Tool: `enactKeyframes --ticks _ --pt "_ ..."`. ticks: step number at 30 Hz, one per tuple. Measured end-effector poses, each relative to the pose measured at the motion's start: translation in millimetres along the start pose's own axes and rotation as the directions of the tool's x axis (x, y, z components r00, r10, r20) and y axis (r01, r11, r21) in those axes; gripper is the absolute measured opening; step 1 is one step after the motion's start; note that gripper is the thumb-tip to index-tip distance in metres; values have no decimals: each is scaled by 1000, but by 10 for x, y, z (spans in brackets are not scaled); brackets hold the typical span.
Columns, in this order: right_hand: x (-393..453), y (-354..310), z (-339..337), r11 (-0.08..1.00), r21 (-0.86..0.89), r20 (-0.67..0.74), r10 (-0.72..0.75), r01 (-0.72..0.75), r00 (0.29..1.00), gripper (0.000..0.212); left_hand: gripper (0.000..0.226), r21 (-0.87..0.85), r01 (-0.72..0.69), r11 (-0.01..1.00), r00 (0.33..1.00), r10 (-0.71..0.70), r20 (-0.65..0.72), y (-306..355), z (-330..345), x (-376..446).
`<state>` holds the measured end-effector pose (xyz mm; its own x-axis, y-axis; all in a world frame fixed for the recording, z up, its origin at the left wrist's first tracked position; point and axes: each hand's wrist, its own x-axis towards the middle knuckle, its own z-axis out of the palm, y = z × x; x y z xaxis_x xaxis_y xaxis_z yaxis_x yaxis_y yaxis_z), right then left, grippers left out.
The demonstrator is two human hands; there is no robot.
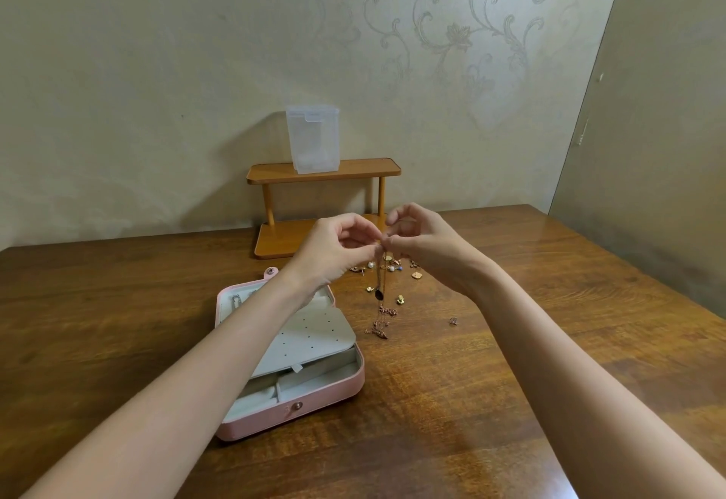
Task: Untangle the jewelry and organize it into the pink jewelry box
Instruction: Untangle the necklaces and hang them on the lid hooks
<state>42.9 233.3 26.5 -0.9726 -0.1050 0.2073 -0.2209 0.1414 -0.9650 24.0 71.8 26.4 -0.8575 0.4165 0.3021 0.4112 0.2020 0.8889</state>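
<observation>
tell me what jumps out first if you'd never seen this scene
Both hands, left and right, meet above the middle of the table, pinching tangled chains that dangle to the wood. Just left of them, under the left forearm, lies the open pink box with a pale perforated panel. Small earrings are scattered behind the chains, and a clear container stands on a wooden shelf by the wall.

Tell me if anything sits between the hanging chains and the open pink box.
Nothing visible does. The tangled chains hang from both hands, left hand and right hand, just right of the open pink jewelry box; only bare table lies between.
</observation>
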Motion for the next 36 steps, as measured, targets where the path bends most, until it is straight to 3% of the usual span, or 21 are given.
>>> enactKeyframes --ticks 5,12,16,19,23,27,30,36 --pt "16 13 26 998 50 16 29 -30 999 20 13 -89 57 994 998 -59 -17 0 22 -15" --pt "29 46 39 996 44 5 80 -80 997 22 25 131 -56 990 998 59 -19 31 36 15" --pt "13 21 25 994 -16 93 109 -108 990 25 31 264 -115 958 993 111 29 44 60 -1" --pt "8 -15 -21 988 -28 157 154 -152 976 23 29 171 -70 983 997 63 47 11 46 -23" --pt "3 69 -80 957 186 208 185 -224 961 16 28 10 -58 998 995 57 86 -9 27 -62" --pt "-25 179 -62 915 307 299 170 -263 939 11 29 148 -179 973 978 159 138 -8 53 -77" --pt "-5 170 -33 928 284 259 166 -239 952 10 27 288 -201 936 979 185 80 -39 123 -76" --pt "21 75 41 996 17 32 89 -90 996 26 19 269 -88 959 991 111 -70 -92 164 -29"
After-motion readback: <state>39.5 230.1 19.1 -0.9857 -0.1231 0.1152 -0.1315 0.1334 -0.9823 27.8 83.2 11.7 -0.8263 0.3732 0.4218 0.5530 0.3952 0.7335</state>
